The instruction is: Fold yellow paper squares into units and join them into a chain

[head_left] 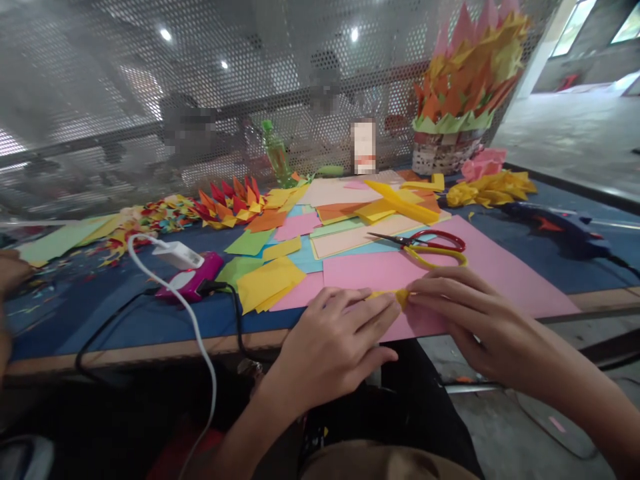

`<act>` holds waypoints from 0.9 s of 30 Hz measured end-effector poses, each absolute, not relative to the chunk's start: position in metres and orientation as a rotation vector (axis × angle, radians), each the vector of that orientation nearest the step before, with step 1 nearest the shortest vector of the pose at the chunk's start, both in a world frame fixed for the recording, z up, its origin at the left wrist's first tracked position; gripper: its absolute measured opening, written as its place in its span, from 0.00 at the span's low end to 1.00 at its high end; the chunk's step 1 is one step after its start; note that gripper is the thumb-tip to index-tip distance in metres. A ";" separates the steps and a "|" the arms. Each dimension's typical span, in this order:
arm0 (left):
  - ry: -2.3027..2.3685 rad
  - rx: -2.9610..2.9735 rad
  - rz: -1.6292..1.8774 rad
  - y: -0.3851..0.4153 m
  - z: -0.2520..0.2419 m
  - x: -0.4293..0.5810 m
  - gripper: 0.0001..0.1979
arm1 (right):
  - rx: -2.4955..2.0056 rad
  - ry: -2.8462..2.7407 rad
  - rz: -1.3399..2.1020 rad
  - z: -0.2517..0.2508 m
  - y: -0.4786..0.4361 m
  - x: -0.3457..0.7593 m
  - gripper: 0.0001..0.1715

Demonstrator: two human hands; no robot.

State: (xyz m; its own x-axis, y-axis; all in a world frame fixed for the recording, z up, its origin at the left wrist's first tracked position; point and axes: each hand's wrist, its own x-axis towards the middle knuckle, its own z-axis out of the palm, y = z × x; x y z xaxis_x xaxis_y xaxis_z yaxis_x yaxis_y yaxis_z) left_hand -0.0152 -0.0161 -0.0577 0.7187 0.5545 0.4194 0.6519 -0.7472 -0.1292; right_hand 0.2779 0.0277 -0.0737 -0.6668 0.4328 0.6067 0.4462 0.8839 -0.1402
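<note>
Between my two hands lies a small piece of folded yellow paper (401, 297), near the front edge of a pink sheet (500, 267). My left hand (345, 333) presses its fingertips down on the paper's left part and covers much of it; the thumb sticks out apart. At the right end, my right hand (465, 307) pinches the same paper between fingers and thumb. Just beyond my right hand, scissors (410, 241) with one red and one yellow handle rest on the paper sheets, blades pointing left.
Yellow paper sheets (270, 283), a purple power adapter (193, 277) and a white cable (193, 327) lie to the left. A glue gun (560, 230) is at right. Behind stand a folded-paper basket piece (453, 127) and a green bottle (277, 153). Another person's hand (13, 270) shows far left.
</note>
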 end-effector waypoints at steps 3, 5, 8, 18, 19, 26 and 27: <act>-0.960 -2.672 -0.493 -0.017 -0.056 -0.015 0.27 | -0.606 -2.400 -0.038 -0.073 0.027 0.276 0.30; -0.946 -2.665 -0.479 -0.019 -0.056 -0.016 0.26 | -0.605 -2.410 -0.038 -0.071 0.026 0.275 0.29; -0.935 -2.668 -0.503 -0.022 -0.057 -0.015 0.26 | -0.621 -2.421 -0.034 -0.065 0.027 0.274 0.30; -1.188 -2.769 -0.918 -0.010 -0.046 -0.010 0.12 | -0.542 -2.518 0.005 -0.053 0.036 0.271 0.25; -1.168 -2.791 -0.884 -0.008 -0.043 -0.010 0.10 | -0.539 -2.523 0.013 -0.051 0.034 0.270 0.23; -1.074 -2.823 -0.748 -0.008 -0.033 -0.016 0.10 | -0.547 -2.569 0.117 -0.038 0.028 0.261 0.13; -1.072 -2.837 -0.759 -0.008 -0.034 -0.018 0.10 | -0.544 -2.567 0.123 -0.039 0.030 0.261 0.14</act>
